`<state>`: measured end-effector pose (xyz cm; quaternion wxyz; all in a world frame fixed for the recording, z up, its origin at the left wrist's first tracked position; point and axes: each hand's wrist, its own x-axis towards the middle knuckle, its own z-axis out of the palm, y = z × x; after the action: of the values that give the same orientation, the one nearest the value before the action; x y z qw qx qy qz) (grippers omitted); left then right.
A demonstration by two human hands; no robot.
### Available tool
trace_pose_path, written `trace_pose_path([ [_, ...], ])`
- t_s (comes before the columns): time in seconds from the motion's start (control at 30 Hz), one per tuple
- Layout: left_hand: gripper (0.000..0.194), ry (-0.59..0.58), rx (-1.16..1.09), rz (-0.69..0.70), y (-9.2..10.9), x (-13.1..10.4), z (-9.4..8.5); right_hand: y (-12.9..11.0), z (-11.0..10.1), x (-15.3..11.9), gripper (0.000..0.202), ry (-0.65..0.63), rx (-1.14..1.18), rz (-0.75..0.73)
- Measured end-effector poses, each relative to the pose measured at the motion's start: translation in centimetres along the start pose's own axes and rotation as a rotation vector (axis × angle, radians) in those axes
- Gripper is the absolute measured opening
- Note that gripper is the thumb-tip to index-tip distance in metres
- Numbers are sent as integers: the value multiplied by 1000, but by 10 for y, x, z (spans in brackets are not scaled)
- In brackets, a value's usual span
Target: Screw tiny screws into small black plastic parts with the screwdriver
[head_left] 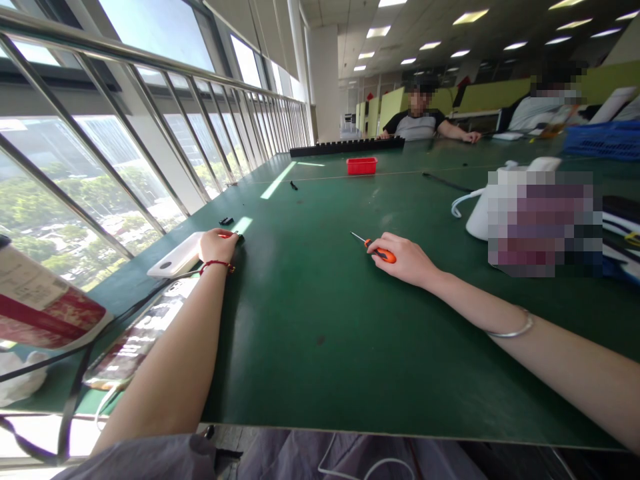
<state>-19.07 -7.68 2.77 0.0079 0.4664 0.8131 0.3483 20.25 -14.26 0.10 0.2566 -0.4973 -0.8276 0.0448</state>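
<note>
My right hand (404, 259) is wrapped round the orange handle of a screwdriver (384, 253); its thin metal shaft points up and to the left above the green table. Over on the left, my left hand (219, 245) is closed beside a white tray (176, 257). A small dark piece (241, 239) shows at its fingertips, too small to name; whether it is gripped or only touched is unclear. Just beyond that hand lies another small black part (227, 221).
A patterned phone (135, 340), a black strap (75, 393) and a red-and-white cup (47, 300) sit at left by the railing (165, 87). Farther off are a red box (361, 166) and a long black strip (345, 147). Two people sit across the green table (320, 380).
</note>
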Motion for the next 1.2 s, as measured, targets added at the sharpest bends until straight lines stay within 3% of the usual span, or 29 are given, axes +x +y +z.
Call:
trace_pose_path([
  [1.0, 28, -52, 78, 27, -3, 3, 4, 1, 1, 0, 19, 14, -37, -50],
  [1.1, 27, -14, 111, 109, 1, 3, 6, 0, 1, 0, 20, 9, -49, -52],
  [1.2, 23, 3, 60, 308, 19, -7, 13, -2, 1, 0, 22, 5, -65, -45],
])
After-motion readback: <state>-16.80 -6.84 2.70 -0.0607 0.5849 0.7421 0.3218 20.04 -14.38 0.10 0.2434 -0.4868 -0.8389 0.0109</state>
